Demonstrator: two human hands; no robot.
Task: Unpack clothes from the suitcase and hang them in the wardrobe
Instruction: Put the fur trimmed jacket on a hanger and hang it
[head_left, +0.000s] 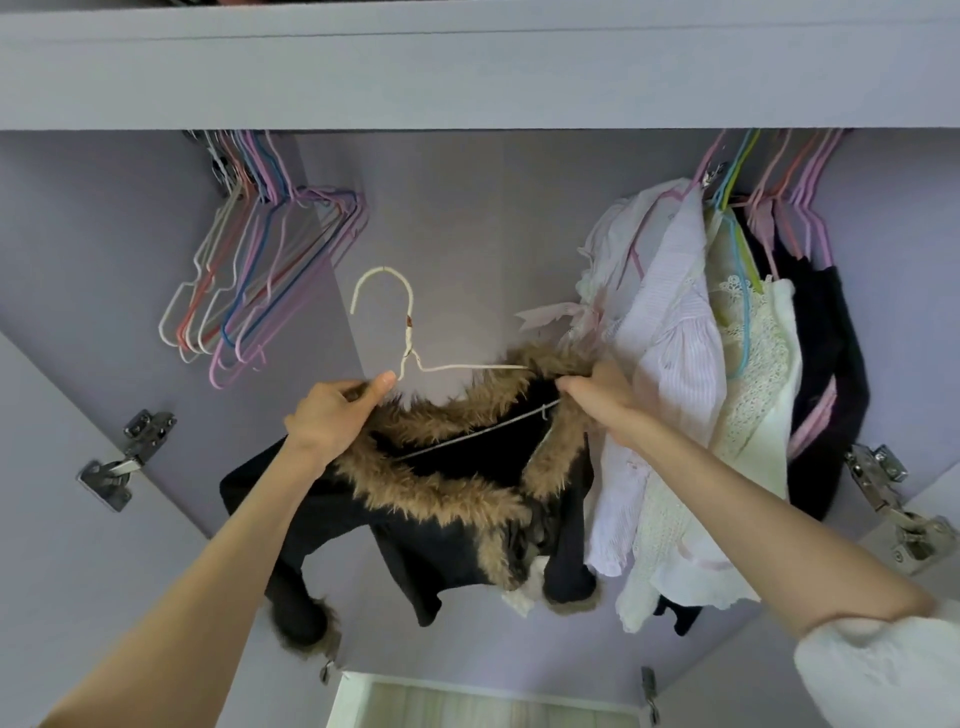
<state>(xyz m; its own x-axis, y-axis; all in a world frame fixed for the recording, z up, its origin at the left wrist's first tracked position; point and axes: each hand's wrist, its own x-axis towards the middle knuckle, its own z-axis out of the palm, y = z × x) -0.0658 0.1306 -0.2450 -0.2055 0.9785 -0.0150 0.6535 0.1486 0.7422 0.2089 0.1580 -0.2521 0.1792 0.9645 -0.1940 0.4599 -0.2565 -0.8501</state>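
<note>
Right hand (597, 397) and left hand (332, 415), grip clamped on jacket (441, 514) and hanger (405, 332); next, hook the rail at 12 o'clock.

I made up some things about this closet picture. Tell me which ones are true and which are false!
1. The black jacket has brown fur trim. True.
2. The white hanger is hooked on the rail. False: its hook hangs free in the air.
3. Both hands, left hand and right hand, are holding the jacket and hanger. True.
4. The empty hangers are on the right. False: they are on the left; the hung clothes are on the right.
</note>
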